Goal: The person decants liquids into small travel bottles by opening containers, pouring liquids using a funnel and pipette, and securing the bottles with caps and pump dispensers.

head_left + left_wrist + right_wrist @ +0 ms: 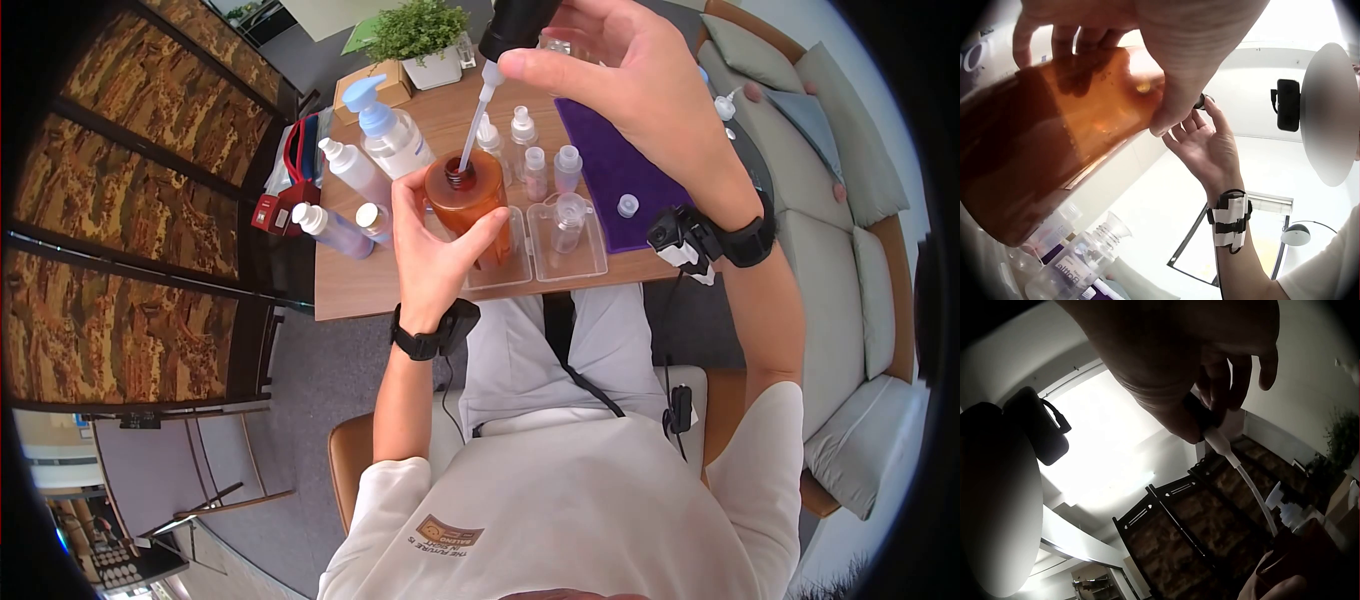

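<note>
My left hand grips an amber bottle around its side, its threaded mouth uncapped and pointing up. In the left wrist view the amber bottle holds dark liquid in its lower part. Above it, my right hand pinches the black head of a lotion pump between thumb and fingers. From the pump a pale dip tube slants down, its lower end at the bottle's mouth. The right wrist view shows the same tube bending toward the bottle.
A clear divided tray with a small clear bottle lies near the table's front edge. Several small bottles stand behind. A purple cloth with a small cap is at right. Blue-topped pump bottle and white-capped bottles stand left.
</note>
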Action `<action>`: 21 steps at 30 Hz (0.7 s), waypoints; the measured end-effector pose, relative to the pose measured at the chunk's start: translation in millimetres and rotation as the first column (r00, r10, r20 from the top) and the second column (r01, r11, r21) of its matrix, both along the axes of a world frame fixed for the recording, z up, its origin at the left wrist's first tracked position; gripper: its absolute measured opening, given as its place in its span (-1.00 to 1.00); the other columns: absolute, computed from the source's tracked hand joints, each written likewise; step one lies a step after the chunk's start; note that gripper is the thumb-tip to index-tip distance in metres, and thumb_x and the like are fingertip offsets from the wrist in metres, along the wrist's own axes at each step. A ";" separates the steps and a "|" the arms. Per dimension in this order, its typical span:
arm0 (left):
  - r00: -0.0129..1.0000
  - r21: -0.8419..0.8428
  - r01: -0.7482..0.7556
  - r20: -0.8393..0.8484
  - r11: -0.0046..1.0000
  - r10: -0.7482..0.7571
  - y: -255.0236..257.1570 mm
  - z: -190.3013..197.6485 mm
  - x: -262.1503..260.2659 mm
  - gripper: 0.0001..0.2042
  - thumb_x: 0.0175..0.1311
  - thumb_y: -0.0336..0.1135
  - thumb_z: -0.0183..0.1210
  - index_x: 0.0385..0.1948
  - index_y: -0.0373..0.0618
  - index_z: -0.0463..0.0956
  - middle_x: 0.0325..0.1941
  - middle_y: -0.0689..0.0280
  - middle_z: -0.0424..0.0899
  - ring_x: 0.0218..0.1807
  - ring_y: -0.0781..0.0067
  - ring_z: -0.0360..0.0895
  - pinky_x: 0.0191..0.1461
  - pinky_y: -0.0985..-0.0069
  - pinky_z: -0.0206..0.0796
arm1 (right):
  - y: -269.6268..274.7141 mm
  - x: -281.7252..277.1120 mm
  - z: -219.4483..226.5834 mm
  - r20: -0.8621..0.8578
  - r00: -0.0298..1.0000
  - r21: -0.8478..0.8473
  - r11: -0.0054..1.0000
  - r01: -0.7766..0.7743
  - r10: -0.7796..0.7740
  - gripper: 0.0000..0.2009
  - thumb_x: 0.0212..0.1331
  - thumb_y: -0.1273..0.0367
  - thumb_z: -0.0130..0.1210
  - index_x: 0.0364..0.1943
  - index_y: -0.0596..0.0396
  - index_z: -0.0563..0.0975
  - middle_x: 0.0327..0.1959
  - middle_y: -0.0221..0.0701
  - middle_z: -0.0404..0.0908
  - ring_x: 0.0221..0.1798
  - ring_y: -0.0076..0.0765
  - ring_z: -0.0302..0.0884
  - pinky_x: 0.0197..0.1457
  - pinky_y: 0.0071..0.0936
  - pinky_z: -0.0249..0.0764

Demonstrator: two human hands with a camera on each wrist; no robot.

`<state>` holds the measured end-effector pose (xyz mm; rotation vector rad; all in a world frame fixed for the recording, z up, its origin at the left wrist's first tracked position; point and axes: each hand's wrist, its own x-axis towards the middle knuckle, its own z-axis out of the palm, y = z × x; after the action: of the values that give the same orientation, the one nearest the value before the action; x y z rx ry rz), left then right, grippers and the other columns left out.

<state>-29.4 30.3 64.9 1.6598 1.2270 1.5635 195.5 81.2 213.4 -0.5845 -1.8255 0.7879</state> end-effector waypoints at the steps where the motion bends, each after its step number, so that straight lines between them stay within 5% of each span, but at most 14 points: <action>1: 1.000 -0.005 0.001 0.002 1.000 -0.001 -0.5 0.1 0.1 -0.28 0.01 -0.23 0.63 0.16 -0.27 0.39 0.15 0.17 0.59 0.22 0.34 0.54 0.39 0.34 0.33 | 5.4 1.1 -4.3 -0.008 1.000 0.061 0.998 -0.010 0.011 -0.45 0.30 0.37 0.39 0.33 0.28 0.52 0.11 -0.35 0.71 0.12 -0.54 0.59 0.28 -0.52 0.52; 9: 1.000 -0.012 -0.013 -0.009 1.000 0.012 -1.9 0.0 2.8 -0.29 0.01 -0.25 0.64 0.16 -0.27 0.39 0.15 0.17 0.61 0.22 0.34 0.55 0.40 0.34 0.33 | -23.3 4.1 13.1 -0.139 0.990 -0.187 0.981 -0.045 0.019 -0.44 0.31 0.43 0.36 0.36 0.30 0.46 0.11 -0.32 0.70 0.13 -0.48 0.61 0.26 -0.49 0.54; 12: 1.000 -0.011 -0.015 -0.020 1.000 0.014 -2.6 1.5 4.1 -0.30 0.02 -0.28 0.63 0.16 -0.26 0.39 0.15 0.17 0.61 0.23 0.35 0.55 0.40 0.35 0.33 | -21.0 9.1 9.5 -0.181 0.980 -0.073 0.995 0.065 -0.078 -0.44 0.34 0.46 0.33 0.39 0.28 0.42 0.09 -0.32 0.68 0.12 -0.47 0.62 0.22 -0.50 0.56; 14: 1.000 -0.017 -0.008 -0.004 1.000 0.008 -1.2 -1.8 2.7 -0.31 0.02 -0.30 0.63 0.16 -0.26 0.39 0.15 0.17 0.61 0.23 0.35 0.55 0.40 0.35 0.33 | -20.4 21.6 8.2 -0.308 0.951 -0.091 0.994 -0.068 0.037 -0.43 0.35 0.48 0.31 0.41 0.26 0.40 0.10 -0.33 0.67 0.11 -0.47 0.62 0.21 -0.50 0.56; 17: 1.000 -0.030 0.001 0.015 1.000 0.000 -3.1 1.3 4.4 -0.31 0.02 -0.32 0.63 0.16 -0.26 0.39 0.14 0.18 0.61 0.23 0.36 0.55 0.39 0.36 0.34 | -18.1 43.2 8.0 -0.332 0.943 -0.093 0.996 -0.010 -0.021 -0.43 0.35 0.53 0.27 0.43 0.22 0.37 0.12 -0.36 0.64 0.11 -0.49 0.61 0.21 -0.51 0.55; 21: 1.000 -0.025 -0.009 0.005 1.000 0.009 -2.8 -1.3 3.3 -0.31 0.02 -0.34 0.63 0.16 -0.27 0.40 0.14 0.17 0.61 0.23 0.35 0.55 0.39 0.36 0.34 | 3.1 80.6 -18.5 -0.186 0.938 0.034 0.952 0.303 -0.292 -0.45 0.32 0.54 0.28 0.39 0.24 0.40 0.08 -0.40 0.63 0.09 -0.55 0.59 0.14 -0.57 0.51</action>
<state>-26.1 27.5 63.6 1.6358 1.2479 1.5511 276.1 84.3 194.9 -0.7072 -1.5445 0.5578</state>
